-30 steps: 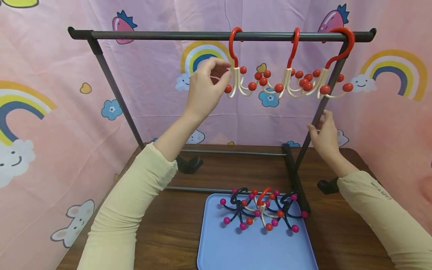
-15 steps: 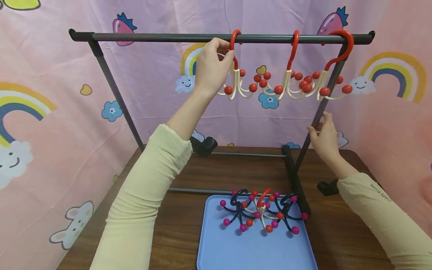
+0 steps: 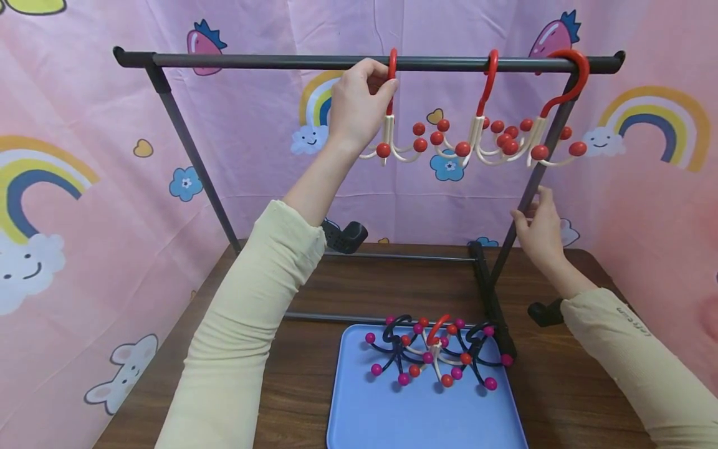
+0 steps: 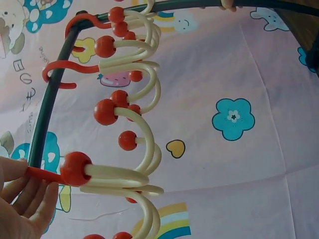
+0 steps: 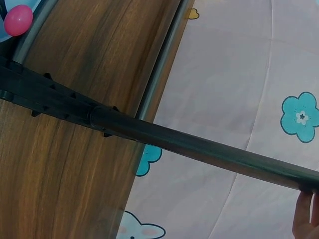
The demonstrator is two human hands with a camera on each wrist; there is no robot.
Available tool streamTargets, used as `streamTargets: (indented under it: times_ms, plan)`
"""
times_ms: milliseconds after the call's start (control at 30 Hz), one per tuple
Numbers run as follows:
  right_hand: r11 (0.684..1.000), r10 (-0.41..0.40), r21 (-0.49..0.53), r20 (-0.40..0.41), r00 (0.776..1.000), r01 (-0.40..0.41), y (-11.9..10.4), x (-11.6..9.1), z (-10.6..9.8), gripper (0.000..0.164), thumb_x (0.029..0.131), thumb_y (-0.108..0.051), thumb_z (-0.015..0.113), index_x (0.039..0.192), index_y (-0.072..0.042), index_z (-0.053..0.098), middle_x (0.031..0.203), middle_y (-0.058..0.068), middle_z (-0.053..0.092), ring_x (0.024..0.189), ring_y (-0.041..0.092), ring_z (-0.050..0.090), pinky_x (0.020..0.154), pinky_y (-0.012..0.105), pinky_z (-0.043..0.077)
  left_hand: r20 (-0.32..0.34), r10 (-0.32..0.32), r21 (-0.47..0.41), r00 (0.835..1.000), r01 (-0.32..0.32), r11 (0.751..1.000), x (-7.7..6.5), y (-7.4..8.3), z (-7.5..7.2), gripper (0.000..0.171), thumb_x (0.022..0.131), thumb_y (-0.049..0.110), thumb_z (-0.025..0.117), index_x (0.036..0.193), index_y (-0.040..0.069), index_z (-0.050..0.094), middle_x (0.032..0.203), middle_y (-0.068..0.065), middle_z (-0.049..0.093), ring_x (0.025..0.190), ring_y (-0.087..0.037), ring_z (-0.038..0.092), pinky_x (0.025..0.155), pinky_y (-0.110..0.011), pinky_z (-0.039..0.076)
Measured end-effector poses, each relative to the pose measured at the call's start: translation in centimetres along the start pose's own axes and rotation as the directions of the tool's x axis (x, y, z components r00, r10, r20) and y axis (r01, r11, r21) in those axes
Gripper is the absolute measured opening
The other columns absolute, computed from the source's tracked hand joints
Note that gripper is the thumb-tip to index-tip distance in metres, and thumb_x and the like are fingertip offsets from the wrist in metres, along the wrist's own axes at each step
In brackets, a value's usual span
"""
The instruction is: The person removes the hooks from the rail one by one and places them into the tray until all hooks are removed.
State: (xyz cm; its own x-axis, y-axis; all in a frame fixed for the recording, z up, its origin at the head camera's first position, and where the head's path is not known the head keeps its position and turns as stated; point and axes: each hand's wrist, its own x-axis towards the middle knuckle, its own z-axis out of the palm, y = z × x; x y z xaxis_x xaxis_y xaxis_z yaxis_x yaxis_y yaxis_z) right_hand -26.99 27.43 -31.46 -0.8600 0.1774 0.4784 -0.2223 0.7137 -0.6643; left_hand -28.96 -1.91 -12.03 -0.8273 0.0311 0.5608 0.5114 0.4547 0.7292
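Observation:
A hanger (image 3: 389,131) with a red hook and cream arms tipped in red balls hangs from the rack's dark top bar (image 3: 252,61). My left hand (image 3: 360,103) pinches its hook just below the bar; the left wrist view shows thumb and fingers on the red hook (image 4: 45,174). Two similar hangers, one in the middle (image 3: 477,134) and one at the right end (image 3: 536,134), hang farther along. My right hand (image 3: 540,232) grips the rack's right post (image 3: 508,244), thumb in front; in the right wrist view only fingertips (image 5: 302,214) show against it.
Below, a blue tray (image 3: 426,418) lies on the wooden table (image 3: 297,374). It bears two black hangers with magenta balls (image 3: 397,349) and a cream one with a red hook (image 3: 436,349). The rack's left post (image 3: 196,149) and patterned cloth (image 3: 269,156) stand behind.
My left hand has risen from beside the hanger's cream arms to its red hook and taken hold. The hanger has turned slightly. My right hand stays on the post.

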Motion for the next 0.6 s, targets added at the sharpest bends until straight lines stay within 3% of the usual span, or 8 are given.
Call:
streamTargets:
  times_ms: [367,600]
  plan:
    - [1.0,-0.01,0.0,-0.015,1.0,0.01,0.1,0.0,0.1,0.043,0.087,-0.016,0.045,0.123,-0.008,0.023,0.104,0.019,0.043,0.095,0.033,0.049,0.078,0.048,0.042,-0.091,0.09,-0.074,0.992,-0.097,0.993,0.0,0.4,-0.5,0.013,0.08,0.015,0.059,0.09,0.007,0.059,0.081,-0.002,0.059,0.074,-0.01,0.054,0.065,-0.016,0.043]
    - [1.0,-0.014,0.013,-0.009,1.0,0.014,0.2,0.2,0.1,0.043,0.087,-0.017,0.045,0.123,-0.007,0.023,0.105,0.019,0.044,0.096,0.032,0.049,0.08,0.048,0.041,-0.114,0.128,-0.08,0.985,-0.137,0.987,-1.1,1.1,-1.9,0.011,0.08,0.015,0.058,0.089,0.009,0.059,0.081,0.0,0.058,0.075,-0.009,0.052,0.069,-0.015,0.04]
